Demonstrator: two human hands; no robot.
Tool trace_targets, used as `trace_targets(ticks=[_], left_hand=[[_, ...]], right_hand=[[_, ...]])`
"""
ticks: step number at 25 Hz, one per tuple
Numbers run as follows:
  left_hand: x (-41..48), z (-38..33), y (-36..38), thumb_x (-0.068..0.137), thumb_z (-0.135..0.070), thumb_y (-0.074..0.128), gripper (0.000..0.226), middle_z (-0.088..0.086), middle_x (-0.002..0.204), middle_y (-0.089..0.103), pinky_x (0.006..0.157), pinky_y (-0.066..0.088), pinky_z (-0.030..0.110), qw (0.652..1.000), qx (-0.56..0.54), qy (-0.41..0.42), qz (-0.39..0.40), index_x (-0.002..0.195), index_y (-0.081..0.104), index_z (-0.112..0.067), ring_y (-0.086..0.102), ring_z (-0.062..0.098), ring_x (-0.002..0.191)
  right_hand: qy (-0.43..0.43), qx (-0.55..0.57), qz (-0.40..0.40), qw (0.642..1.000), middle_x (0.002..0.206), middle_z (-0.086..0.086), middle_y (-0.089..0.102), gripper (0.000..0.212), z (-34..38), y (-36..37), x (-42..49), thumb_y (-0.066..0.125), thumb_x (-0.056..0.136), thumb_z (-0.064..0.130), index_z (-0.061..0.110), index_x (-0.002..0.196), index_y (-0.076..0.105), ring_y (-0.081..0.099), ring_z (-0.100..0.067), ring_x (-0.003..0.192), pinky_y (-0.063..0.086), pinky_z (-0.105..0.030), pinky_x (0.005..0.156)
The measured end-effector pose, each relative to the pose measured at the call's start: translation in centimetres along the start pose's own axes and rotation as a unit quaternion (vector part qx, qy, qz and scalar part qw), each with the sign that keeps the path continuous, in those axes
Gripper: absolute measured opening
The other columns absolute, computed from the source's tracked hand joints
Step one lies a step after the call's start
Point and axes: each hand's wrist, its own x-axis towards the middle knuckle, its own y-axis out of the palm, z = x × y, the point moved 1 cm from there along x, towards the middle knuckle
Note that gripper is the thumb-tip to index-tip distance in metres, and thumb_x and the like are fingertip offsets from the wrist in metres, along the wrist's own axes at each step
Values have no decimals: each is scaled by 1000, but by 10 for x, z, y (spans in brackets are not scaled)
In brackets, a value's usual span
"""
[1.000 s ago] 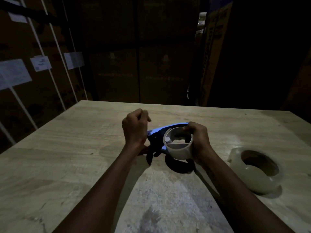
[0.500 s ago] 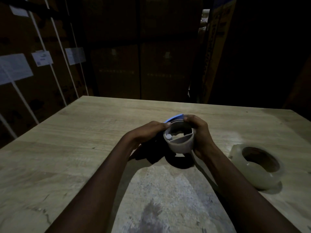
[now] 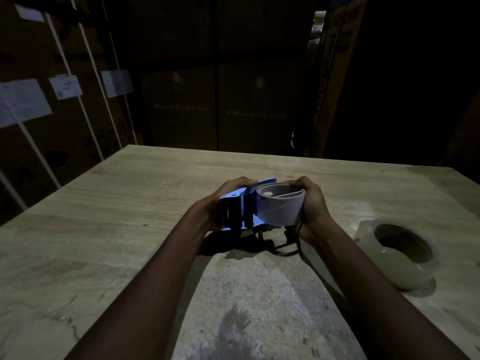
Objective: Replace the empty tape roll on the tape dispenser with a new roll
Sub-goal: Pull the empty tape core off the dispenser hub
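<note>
Over the middle of the pale wooden table (image 3: 130, 216), left hand (image 3: 223, 201) clamps the blue plastic tape dispenser (image 3: 239, 211) while right hand (image 3: 309, 203) wraps the bare grey cardboard core (image 3: 280, 209), so looks like the pull-off step; next it needs wiggling free, then grabbing the clear full tape roll (image 3: 389, 255) lying at 4 o'clock.

Two bare forearms, sleeveless to the frame edge, left hand (image 3: 228, 201) and right hand (image 3: 313, 206) ungloved, ringless.

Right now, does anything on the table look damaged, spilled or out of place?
Nothing stands out. Both hands hold the blue tape dispenser above the table, the right hand around the empty core, the left hand on the body. The new tape roll lies flat to the right, untouched.
</note>
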Motion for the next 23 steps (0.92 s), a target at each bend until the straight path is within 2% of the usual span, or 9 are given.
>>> trace_targets(ticks=[3, 5, 7, 10, 13, 16, 19, 21, 23], left_hand=[[9, 4, 0, 77, -53, 62, 40, 8, 81, 73, 68, 45, 32, 997, -65, 32, 10, 82, 70, -14, 64, 23, 68], [11, 2, 3, 85, -43, 58, 29, 6, 85, 75, 72, 48, 33, 992, -89, 92, -5, 89, 70, -17, 68, 21, 71], [15, -3, 4, 91, -28, 52, 17, 7, 87, 70, 75, 45, 36, 980, -67, 179, -53, 89, 66, -19, 65, 24, 78], [14, -7, 0, 80, -35, 56, 34, 7, 107, 68, 80, 46, 34, 961, 22, 253, -110, 110, 68, -22, 63, 23, 93], [12, -3, -1, 88, -33, 59, 40, 6, 128, 65, 80, 43, 23, 946, 114, 264, -150, 128, 61, -30, 60, 17, 109], [10, -5, -1, 91, -33, 56, 45, 6, 140, 56, 75, 37, 14, 925, 177, 293, -167, 136, 52, -32, 50, 13, 114], [11, -7, -9, 92, -31, 55, 47, 9, 137, 56, 65, 34, 9, 916, 192, 293, -196, 138, 48, -31, 48, 10, 102], [10, -7, -14, 92, -31, 57, 47, 9, 138, 57, 65, 36, 10, 914, 184, 294, -210, 138, 49, -30, 48, 10, 100], [11, -4, -17, 92, -31, 57, 46, 9, 140, 55, 65, 37, 11, 916, 177, 287, -217, 137, 50, -29, 48, 9, 101]], right_hand=[[-184, -19, -104, 977, 88, -10, 64, 26, -1, -1, 5, 41, 86, 27, 11, 87, 62, 62, -28, 82, 44, -31, 63], [-258, -78, -105, 957, 89, -7, 63, 25, 1, -2, 2, 36, 92, 18, 10, 91, 60, 59, -21, 81, 45, -27, 61], [-298, -176, -83, 935, 96, -8, 63, 26, 1, -5, 4, 38, 91, 29, 13, 94, 58, 59, -18, 85, 47, -24, 66], [-334, -353, -38, 873, 114, -2, 57, 57, -4, -2, 3, 50, 71, 58, 26, 117, 50, 55, -13, 101, 44, -29, 78], [-335, -445, 7, 830, 121, 1, 46, 82, -12, 5, -2, 65, 59, 54, 37, 132, 33, 54, -11, 109, 52, -34, 85], [-372, -399, -2, 838, 121, -1, 45, 80, -8, 7, -6, 74, 63, 34, 32, 132, 35, 53, -9, 106, 54, -24, 82], [-420, -347, -32, 838, 120, -1, 45, 79, -2, 8, -9, 78, 61, 30, 23, 129, 39, 48, -7, 103, 39, -7, 78], [-409, -262, -39, 873, 121, -2, 45, 81, 1, 7, -9, 73, 54, 40, 22, 124, 37, 50, -14, 105, 46, -19, 80], [-329, -104, -24, 938, 123, -9, 45, 80, 6, 3, -7, 68, 50, 46, 21, 119, 35, 54, -25, 105, 52, -31, 71]])
